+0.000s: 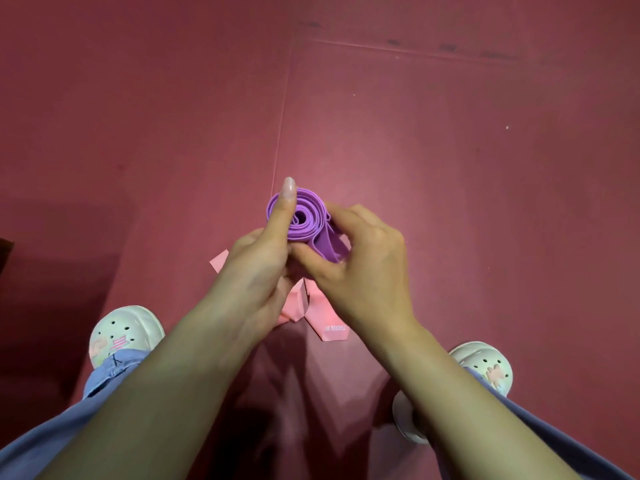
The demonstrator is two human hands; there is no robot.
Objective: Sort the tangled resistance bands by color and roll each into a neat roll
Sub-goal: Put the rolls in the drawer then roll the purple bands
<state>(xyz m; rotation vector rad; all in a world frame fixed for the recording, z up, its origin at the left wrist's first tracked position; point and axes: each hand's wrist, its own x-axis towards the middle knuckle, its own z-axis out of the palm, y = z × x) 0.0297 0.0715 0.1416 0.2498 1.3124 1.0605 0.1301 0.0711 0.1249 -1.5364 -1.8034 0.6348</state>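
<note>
1. Above the red floor [450,150], I am holding the work up in the air, so anything slipping from me is dropping well away.
2. Down on that floor, under my wrists, the pink band [320,313] is lying unrolled and creased; a falling purple tail could be tangling with it again.
3. My left hand [256,271] is gripping the roll, thumb [285,199] pressing up its side, while my right hand [363,265] is pinching the outer layers.
4. The purple band [308,220] is sitting between them, coils loose and uneven; I judge that easing either grip risks it springing open, and slack winding risks telescoping.
</note>
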